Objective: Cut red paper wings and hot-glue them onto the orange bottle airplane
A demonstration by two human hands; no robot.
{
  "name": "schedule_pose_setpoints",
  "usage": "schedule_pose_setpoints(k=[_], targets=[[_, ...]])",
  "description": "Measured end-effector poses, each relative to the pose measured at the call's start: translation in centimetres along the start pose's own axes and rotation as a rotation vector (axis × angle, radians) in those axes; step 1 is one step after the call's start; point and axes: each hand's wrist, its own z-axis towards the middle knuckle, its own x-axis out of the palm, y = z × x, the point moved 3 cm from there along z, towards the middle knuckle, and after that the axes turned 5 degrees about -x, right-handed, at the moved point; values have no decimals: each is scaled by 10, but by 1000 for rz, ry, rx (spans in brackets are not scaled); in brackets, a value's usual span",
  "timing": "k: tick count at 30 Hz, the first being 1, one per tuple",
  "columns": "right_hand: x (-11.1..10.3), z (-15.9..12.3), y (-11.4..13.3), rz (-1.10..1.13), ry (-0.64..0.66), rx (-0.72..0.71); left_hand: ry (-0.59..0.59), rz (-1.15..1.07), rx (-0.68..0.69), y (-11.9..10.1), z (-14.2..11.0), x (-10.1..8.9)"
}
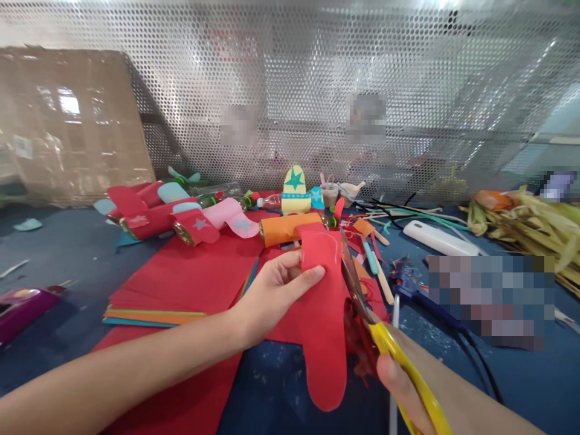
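Observation:
My left hand (276, 290) pinches a long red paper strip (324, 344) between thumb and fingers, in the middle of the head view. The strip hangs upright, its lower end rounded, and a pale curved line is drawn near its top. Around the yellow handles of a pair of scissors (399, 356) my right hand (403, 386) is closed. The blades point up and lie along the strip's right edge; whether they are parted I cannot tell. Red paper scraps (362, 338) show behind the blades.
Red paper sheets (190, 272) lie stacked at left. Paper-wrapped bottles (154, 217) stand behind. At right are a blue glue gun (417, 290), a white-handled tool (439, 237) and dry husks (534, 229). A purple tool (27, 308) lies far left. Perforated metal (290, 78) rises behind.

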Motion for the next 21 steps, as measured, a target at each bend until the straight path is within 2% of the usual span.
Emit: schedule_pose_setpoints(k=[4, 10, 21], targets=[[1, 0, 1, -56, 19, -51, -51, 27, 14, -2, -2, 1], [2, 1, 3, -70, 13, -103, -67, 96, 1, -7, -6, 3], [0, -4, -1, -106, 9, -87, -130, 188, -41, -9, -9, 2]])
